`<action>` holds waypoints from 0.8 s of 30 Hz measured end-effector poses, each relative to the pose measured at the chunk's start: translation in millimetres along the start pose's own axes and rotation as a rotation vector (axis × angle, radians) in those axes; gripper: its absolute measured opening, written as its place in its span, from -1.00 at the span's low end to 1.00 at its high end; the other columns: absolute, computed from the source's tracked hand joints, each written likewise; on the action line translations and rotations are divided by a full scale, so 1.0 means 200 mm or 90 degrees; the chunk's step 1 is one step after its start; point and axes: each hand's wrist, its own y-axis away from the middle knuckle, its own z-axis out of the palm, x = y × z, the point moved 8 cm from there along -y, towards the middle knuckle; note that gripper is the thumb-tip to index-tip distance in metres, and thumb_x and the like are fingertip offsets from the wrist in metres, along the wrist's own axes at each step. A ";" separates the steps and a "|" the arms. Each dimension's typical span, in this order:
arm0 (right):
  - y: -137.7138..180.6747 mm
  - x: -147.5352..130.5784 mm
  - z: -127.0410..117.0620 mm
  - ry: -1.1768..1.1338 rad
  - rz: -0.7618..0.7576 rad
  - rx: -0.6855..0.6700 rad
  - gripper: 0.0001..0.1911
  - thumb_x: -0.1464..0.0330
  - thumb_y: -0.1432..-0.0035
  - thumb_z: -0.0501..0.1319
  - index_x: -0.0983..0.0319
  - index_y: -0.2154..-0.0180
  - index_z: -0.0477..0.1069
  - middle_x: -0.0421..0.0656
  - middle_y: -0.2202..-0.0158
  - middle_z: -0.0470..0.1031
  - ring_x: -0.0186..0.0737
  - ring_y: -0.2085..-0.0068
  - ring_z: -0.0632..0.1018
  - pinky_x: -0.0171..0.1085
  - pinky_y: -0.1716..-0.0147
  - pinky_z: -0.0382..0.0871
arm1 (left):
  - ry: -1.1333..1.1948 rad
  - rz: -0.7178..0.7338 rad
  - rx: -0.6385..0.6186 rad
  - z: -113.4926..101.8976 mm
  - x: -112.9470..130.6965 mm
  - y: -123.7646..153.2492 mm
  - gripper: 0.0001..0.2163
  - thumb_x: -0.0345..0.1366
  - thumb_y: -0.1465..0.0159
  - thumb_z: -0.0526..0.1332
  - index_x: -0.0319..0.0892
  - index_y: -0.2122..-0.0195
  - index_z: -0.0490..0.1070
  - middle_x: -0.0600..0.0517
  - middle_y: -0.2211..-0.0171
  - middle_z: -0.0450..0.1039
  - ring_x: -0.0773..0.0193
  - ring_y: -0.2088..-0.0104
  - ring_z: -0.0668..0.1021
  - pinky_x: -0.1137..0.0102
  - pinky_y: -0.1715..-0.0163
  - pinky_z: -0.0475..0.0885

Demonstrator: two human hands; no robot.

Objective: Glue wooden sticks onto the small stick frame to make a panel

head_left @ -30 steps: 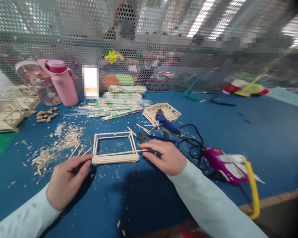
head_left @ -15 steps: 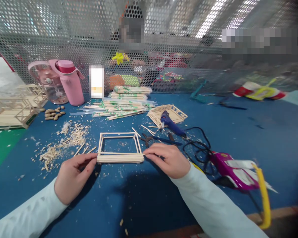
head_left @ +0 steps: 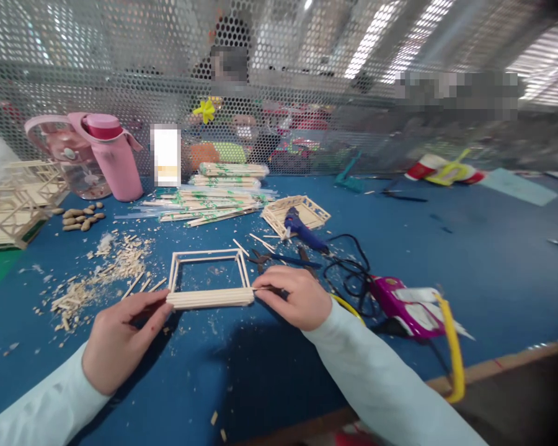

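In front of me lies a small rectangular frame of thin wooden sticks (head_left: 210, 299), with several sticks laid side by side along its near side. My left hand (head_left: 121, 337) is closed in a pinch at the left end of those near sticks. At their right end, the thumb and forefinger of my right hand (head_left: 297, 297) are closed on the stick ends. Just beyond my right hand lie pliers (head_left: 283, 260) with dark blue handles. A blue glue gun (head_left: 304, 232) rests on a second stick-built piece (head_left: 318, 214).
Bundled sticks (head_left: 230, 179) are stacked near the mesh panel (head_left: 134, 80). Wood scraps (head_left: 116, 266) and peanuts (head_left: 79, 217) lie left, before a pink bottle (head_left: 116, 161). To the right are black cable (head_left: 360, 248) and a purple-and-white tool (head_left: 402, 306) with a yellow handle.
My view has turned right, so everything sits further left. The uppermost near stick, which had a slight gap beside it, now lies against the others. Both hands stay at the frame's ends.
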 end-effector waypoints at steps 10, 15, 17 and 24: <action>0.00 -0.01 0.02 -0.013 0.002 0.021 -0.84 0.44 -0.15 0.09 0.25 0.41 0.43 -0.16 0.49 0.49 -0.32 0.45 0.47 -0.36 0.42 0.32 | -0.028 0.008 -0.011 0.02 -0.01 0.01 -0.72 -0.06 -0.14 0.17 -0.13 0.30 0.53 0.04 0.42 0.59 0.32 0.56 0.55 0.48 0.48 0.48; 0.01 -0.03 -0.03 0.026 0.005 0.075 -0.82 0.44 -0.20 0.05 0.24 0.39 0.39 -0.14 0.45 0.47 -0.29 0.40 0.46 -0.33 0.37 0.33 | -0.134 0.129 0.094 -0.07 0.10 0.01 -0.65 -0.12 -0.16 0.14 -0.20 0.10 0.41 -0.12 0.24 0.46 0.16 0.29 0.52 0.34 0.34 0.48; 0.00 -0.07 -0.06 0.044 -0.007 0.118 -0.83 0.44 -0.21 0.03 0.24 0.37 0.37 -0.12 0.42 0.47 -0.27 0.36 0.46 -0.30 0.34 0.34 | -0.194 0.238 0.167 -0.12 0.23 0.02 -0.65 -0.20 -0.16 0.16 -0.22 0.05 0.37 -0.17 0.16 0.39 0.07 0.16 0.46 0.22 0.19 0.42; -0.02 -0.32 -0.02 0.098 -0.141 0.147 -0.84 0.48 -0.21 0.01 0.28 0.31 0.35 -0.06 0.40 0.47 -0.21 0.36 0.40 -0.24 0.35 0.33 | -0.249 0.358 -0.088 0.14 0.57 -0.01 -0.75 -0.31 -0.29 -0.01 -0.15 0.15 0.42 -0.02 0.30 0.53 0.20 0.29 0.52 0.10 0.02 0.26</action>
